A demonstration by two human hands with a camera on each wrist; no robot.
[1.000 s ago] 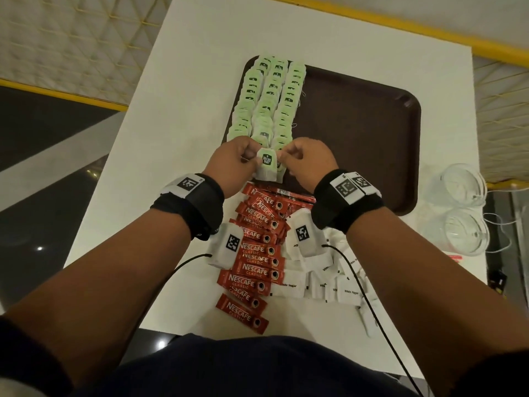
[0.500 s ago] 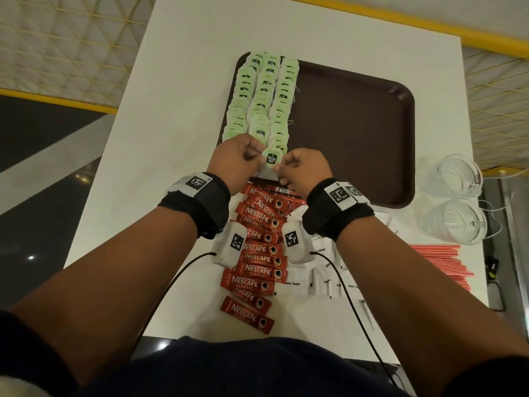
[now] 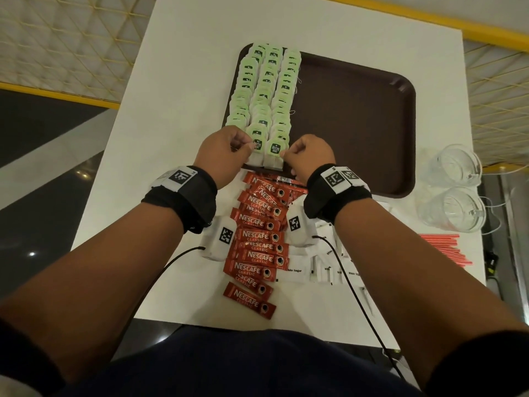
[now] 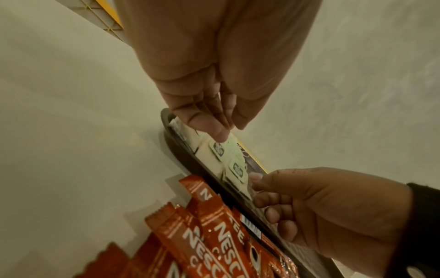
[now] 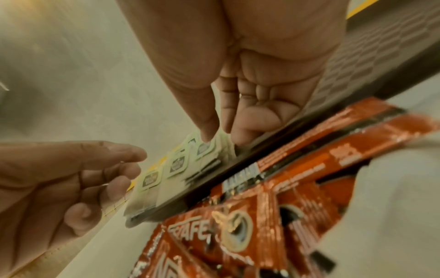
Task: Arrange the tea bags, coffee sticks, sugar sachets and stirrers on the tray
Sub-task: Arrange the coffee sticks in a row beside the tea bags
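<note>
Three rows of green-tagged tea bags [image 3: 264, 81] fill the left part of the brown tray [image 3: 352, 124]. Two tea bags lie side by side at the near end of the rows. My left hand [image 3: 248, 146] pinches the left tea bag [image 3: 257, 149] with its curled thumb and fingers [image 4: 220, 134]. My right hand [image 3: 284, 154] pinches the edge of the right tea bag [image 3: 274, 152], its fingertips [image 5: 206, 138] on the tag. Red coffee sticks [image 3: 260, 239], white sugar sachets [image 3: 329, 270] and red stirrers [image 3: 446, 245] lie on the white table, off the tray.
Two clear glass cups [image 3: 455, 167] stand right of the tray near the table's right edge. The coffee sticks [image 4: 214, 235] lie close against the tray's near rim [image 4: 185, 161]. The tray's right two thirds are bare.
Both hands held one tea bag between them just off the tray's near edge. They moved forward and then apart; now two bags lie side by side at the rows' near end.
</note>
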